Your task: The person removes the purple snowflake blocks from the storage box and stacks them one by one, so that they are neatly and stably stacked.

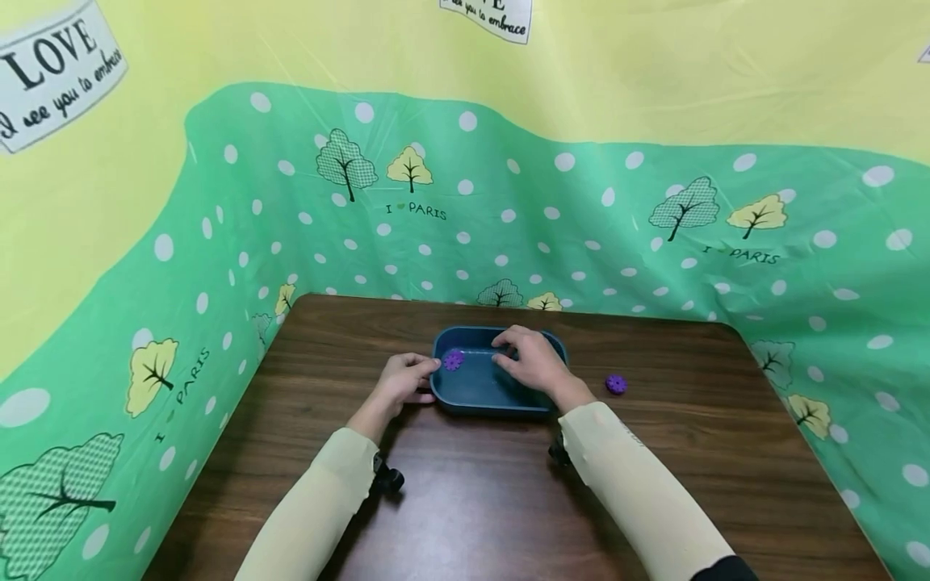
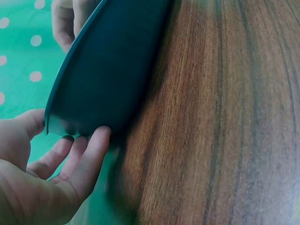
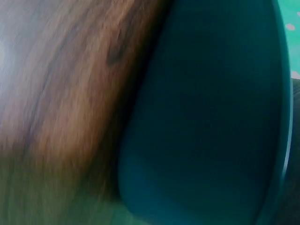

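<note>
A dark blue rectangular tray (image 1: 475, 387) with rounded corners sits on the table. My left hand (image 1: 403, 379) grips its left end; the left wrist view has the thumb at the rim and the fingertips (image 2: 101, 133) against the outer wall. Over the right half of the tray hovers my right hand (image 1: 536, 361), thumb and fingers apart, with nothing visible between them. Inside the tray, at its left end, lies a purple flower-shaped piece (image 1: 454, 360). The right wrist view has only the tray's outer wall (image 3: 201, 117) and table; the right hand is out of sight there.
A second purple piece (image 1: 616, 384) lies on the brown wooden table (image 1: 465, 500), right of the tray. Green and yellow printed cloth (image 1: 538, 194) hangs behind and along both sides of the table. Each forearm wears a light sleeve and a small black wrist device.
</note>
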Available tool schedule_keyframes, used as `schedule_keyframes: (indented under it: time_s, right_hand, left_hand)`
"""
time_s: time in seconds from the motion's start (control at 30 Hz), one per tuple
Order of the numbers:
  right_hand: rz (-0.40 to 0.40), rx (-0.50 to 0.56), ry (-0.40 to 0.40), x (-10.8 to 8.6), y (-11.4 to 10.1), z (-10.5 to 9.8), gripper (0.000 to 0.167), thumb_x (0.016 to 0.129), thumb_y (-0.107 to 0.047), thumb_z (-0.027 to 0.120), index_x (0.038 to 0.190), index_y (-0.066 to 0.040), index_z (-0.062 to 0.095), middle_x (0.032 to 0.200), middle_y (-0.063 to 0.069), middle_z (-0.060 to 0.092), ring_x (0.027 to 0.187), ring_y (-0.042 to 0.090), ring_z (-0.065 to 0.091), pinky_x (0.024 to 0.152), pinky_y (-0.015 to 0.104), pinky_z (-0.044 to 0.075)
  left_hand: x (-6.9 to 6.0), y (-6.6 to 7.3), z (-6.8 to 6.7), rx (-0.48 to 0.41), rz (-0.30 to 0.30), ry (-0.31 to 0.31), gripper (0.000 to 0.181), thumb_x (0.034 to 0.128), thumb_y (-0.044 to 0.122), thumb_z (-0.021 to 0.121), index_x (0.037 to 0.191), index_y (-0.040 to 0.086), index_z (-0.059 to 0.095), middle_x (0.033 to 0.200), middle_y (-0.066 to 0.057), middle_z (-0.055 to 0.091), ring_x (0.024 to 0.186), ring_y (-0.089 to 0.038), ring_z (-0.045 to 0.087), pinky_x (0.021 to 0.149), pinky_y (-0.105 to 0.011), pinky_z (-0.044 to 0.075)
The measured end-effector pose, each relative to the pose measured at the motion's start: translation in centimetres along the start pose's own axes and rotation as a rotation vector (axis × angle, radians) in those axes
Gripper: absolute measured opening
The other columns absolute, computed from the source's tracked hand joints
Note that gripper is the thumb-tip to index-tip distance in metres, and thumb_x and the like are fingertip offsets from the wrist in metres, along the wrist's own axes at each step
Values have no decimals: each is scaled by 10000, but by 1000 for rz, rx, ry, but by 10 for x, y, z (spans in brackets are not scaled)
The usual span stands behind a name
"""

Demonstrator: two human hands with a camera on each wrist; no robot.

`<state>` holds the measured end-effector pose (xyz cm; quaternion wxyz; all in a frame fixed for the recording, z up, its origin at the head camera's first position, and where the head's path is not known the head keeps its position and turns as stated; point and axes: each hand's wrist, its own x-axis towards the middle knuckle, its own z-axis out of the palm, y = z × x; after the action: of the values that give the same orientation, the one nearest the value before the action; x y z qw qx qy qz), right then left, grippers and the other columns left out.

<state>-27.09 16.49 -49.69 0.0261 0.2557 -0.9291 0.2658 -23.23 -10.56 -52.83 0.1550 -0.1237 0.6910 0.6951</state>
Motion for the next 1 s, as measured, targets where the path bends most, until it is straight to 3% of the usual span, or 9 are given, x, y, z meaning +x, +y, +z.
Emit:
schedule_keyframes:
  time_s: [0.4, 0.83, 1.0]
  right_hand:
    - [43, -21, -133, 14, -10, 25, 315, 944, -256, 764, 1220, -111, 723, 1143, 52, 688, 943, 176, 661, 837, 406, 606]
    - [35, -79, -185, 25, -18, 45, 260, 940, -302, 760, 1168, -183, 727, 1098, -20, 674, 939, 140, 643, 848, 357, 592]
    - [36, -116, -228, 30, -24, 46, 288, 953, -333, 744, 1204, -193, 726, 1158, -10, 678, 1020, 168, 641, 930, 390, 582]
  left_hand:
    - [-1, 2, 1, 16, -17, 3, 328, 970, 262, 728, 1198, 32, 676, 1129, -175, 669, 961, -267, 706, 735, -395, 669]
    - [0, 3, 0, 29, -29, -1, 336, 979, 269, 718, 1206, 26, 673, 1135, -176, 673, 936, -246, 705, 720, -381, 669]
    - [0, 4, 0, 28, -32, -4, 328, 976, 262, 720, 1206, 32, 676, 1127, -170, 673, 911, -230, 703, 704, -371, 669]
